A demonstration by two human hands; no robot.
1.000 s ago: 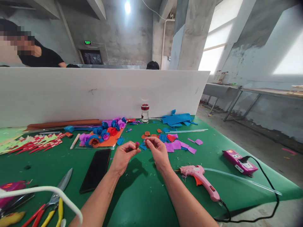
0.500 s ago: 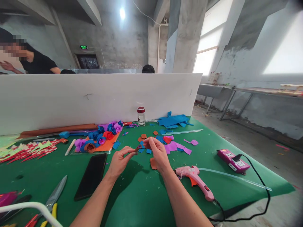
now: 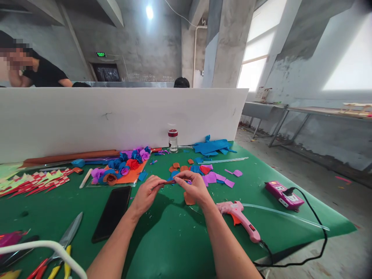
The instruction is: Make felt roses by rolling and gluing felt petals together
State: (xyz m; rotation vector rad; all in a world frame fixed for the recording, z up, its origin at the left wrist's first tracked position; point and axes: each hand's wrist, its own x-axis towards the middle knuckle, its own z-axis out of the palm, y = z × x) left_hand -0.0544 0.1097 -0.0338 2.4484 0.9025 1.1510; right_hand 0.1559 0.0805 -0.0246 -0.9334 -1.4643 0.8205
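Left hand (image 3: 148,195) mid-frame, thumb and fingers pinching one end of a small reddish-brown piece (image 3: 169,181), held about level above the desk (image 3: 165,248) at frame centre. Right hand (image 3: 194,186) has its fingertips at the other end; can't tell if it's gripping or only touching. Brown paper square (image 3: 189,198) lies on the desk just below the right hand. Purple paper pieces (image 3: 211,178) sit beyond that hand, right of centre, near a red paper piece (image 3: 205,169). Pink glue gun (image 3: 240,219) on its side, lower right, nozzle end hidden by the right forearm; purple power strip (image 3: 285,195) farther right, black plug in it. Black phone (image 3: 112,213) flat, left of the left forearm; shears (image 3: 69,234) lower left. Paper flowers (image 3: 124,166) in blue, purple, red and brown, left of centre. Red-lidded jar (image 3: 173,141) upright near the white board (image 3: 124,116), blue paper sheets (image 3: 213,147) to its right. Person in a black top (image 3: 48,73), upper left, behind the board.
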